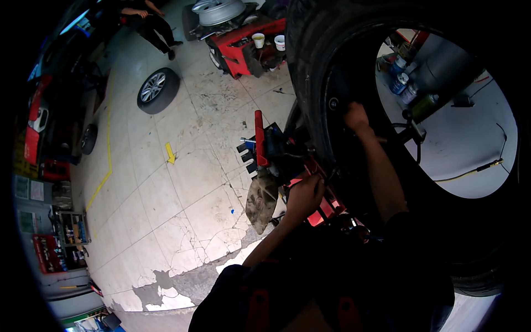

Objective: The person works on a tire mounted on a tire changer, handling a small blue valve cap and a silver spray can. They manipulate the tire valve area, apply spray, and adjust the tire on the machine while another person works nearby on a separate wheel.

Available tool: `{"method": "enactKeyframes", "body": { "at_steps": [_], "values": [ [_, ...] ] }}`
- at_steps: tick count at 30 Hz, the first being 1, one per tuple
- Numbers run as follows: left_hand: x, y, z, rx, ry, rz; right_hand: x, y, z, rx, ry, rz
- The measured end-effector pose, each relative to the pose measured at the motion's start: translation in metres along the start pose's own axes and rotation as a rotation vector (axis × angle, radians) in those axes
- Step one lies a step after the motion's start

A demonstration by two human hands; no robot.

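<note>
A large black tyre [310, 72] stands upright on a red stand in front of me, at the right. My right hand [357, 117] is inside it, close to the inner wall, beside a small round light-rimmed spot [333, 103]. Its fingers look curled; what they hold, if anything, is lost in the dark. Lower and to the left, my left hand [305, 196] is closed at the red metal frame [326, 207] below the tyre. Its grip is hidden. Left of that hand are a red handle [259, 138] and a worn, dirty flat plate [262, 203].
A red cart [238, 50] with two white cups and a wheel rim [218, 12] stands at the back. A wheel [158, 90] lies on the tiled floor, and a person [149, 25] stands beyond. Bottles [399, 83] show through the tyre's opening. Tool racks [72, 227] line the left.
</note>
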State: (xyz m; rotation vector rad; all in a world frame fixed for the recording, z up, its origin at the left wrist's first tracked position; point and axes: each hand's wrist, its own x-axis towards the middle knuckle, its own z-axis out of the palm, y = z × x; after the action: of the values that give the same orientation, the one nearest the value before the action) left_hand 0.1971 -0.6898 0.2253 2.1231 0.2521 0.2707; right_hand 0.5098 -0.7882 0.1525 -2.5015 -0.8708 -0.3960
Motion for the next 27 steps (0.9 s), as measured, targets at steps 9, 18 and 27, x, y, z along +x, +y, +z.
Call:
{"method": "enactKeyframes", "body": {
  "at_steps": [9,18,27],
  "values": [
    [-0.001,-0.011,-0.01,-0.226,0.03,-0.152,0.044,-0.078,-0.168,0.749,-0.686,0.124],
    [0.02,0.007,-0.056,-1.596,-0.22,-0.48,-0.018,-0.226,-0.18,0.434,-1.058,-0.52],
    [0.038,-0.062,-0.072,-1.545,-0.108,-0.626,-0.005,-0.193,-0.198,0.588,-0.77,-0.427]
  ]
}}
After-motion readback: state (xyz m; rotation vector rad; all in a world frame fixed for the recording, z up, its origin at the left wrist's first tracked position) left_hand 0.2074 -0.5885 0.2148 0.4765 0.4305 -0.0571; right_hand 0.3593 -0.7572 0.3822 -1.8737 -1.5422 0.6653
